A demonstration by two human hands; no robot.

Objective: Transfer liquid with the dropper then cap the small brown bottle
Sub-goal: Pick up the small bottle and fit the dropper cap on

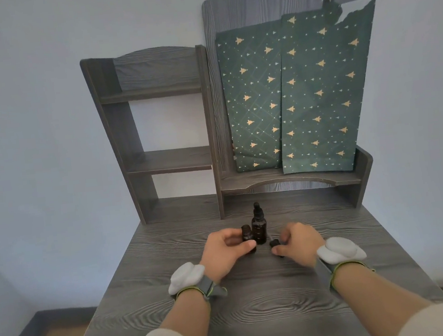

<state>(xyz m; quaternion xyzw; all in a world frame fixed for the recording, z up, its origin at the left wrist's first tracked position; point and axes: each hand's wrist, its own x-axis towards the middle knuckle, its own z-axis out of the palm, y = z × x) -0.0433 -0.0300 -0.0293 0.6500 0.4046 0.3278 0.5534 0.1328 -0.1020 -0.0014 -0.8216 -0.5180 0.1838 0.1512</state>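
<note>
A small brown bottle [247, 235] stands upright on the grey wooden desk [254, 300], and my left hand [224, 251] is wrapped around it from the left. Right beside it stands a taller brown dropper bottle [258, 226] with its black dropper top screwed in. My right hand [298, 243] rests on the desk to the right of both bottles, fingers curled around a small black cap [275, 243] that lies against the desk surface. Part of the cap is hidden by my fingers.
A grey wooden shelf unit [160, 163] rises at the back of the desk. A lower shelf on the right holds a green paper sheet with gold trees [302, 92] leaning on a back panel. Both wrists wear white bands.
</note>
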